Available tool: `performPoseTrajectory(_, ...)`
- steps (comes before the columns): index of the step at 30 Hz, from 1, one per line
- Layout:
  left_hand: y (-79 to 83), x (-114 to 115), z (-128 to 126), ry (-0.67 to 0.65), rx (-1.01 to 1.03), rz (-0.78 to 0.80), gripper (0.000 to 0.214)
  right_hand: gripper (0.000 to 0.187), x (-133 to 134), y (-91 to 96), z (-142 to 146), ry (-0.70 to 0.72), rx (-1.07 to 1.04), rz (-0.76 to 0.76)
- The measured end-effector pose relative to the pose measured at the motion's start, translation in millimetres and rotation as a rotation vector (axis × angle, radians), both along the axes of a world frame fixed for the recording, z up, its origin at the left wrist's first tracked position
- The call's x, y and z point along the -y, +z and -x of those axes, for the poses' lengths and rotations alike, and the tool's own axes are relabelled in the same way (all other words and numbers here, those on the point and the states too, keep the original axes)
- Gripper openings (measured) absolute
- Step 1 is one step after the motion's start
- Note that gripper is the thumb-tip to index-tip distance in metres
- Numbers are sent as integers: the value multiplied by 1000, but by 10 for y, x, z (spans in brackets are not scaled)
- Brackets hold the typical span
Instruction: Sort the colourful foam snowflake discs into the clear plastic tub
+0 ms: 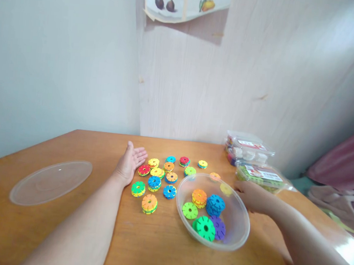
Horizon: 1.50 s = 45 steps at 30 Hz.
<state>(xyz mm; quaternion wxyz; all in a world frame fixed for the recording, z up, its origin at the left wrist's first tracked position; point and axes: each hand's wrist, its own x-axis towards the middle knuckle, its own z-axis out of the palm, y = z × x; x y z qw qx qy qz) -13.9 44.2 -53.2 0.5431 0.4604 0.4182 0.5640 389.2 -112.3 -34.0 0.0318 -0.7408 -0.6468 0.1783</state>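
Observation:
My left hand (pixel 130 163) rests on its edge at the left of the loose notched plastic discs, fingers stretched out and holding nothing. Several small stacks of these discs, among them an orange-topped stack (pixel 149 203) and a blue-topped one (pixel 154 182), stand beside it on the table. To their right is a clear plastic bowl (pixel 236 231). Inside lie a green disc (pixel 205 228), a purple disc (pixel 219 227), a blue stack (pixel 215 204) and an orange-topped stack (pixel 199 197). My right hand (pixel 253 197) is closed at the bowl's right rim, its fingertips partly hidden.
A clear round lid (pixel 52 183) lies flat at the left of the wooden table (pixel 143 248). Clear food boxes (pixel 249 148) and a box with green contents (pixel 262 176) stand at the back right. Behind the table rises a pale wall (pixel 183 88) with a picture sheet.

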Motion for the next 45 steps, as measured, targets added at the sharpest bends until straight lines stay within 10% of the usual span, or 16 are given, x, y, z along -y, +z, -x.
performPoseTrajectory(13, -5, -55, -50, 81, 89, 17, 81, 20, 56, 93, -4, -59, -39, 17)
performPoseTrajectory(22, 0, -71, -45, 89, 118, 36, 83, 26, 173, 510, 220, -48, 62, -577)
performPoseTrajectory(33, -14, -53, -37, 57, 77, 55, 86, 21, 39, 1124, 1385, 411, -21, -373)
performPoseTrajectory(45, -74, -123, -51, 84, 96, 82, 89, 37, -519, 871, 2761, 874, 466, -178)
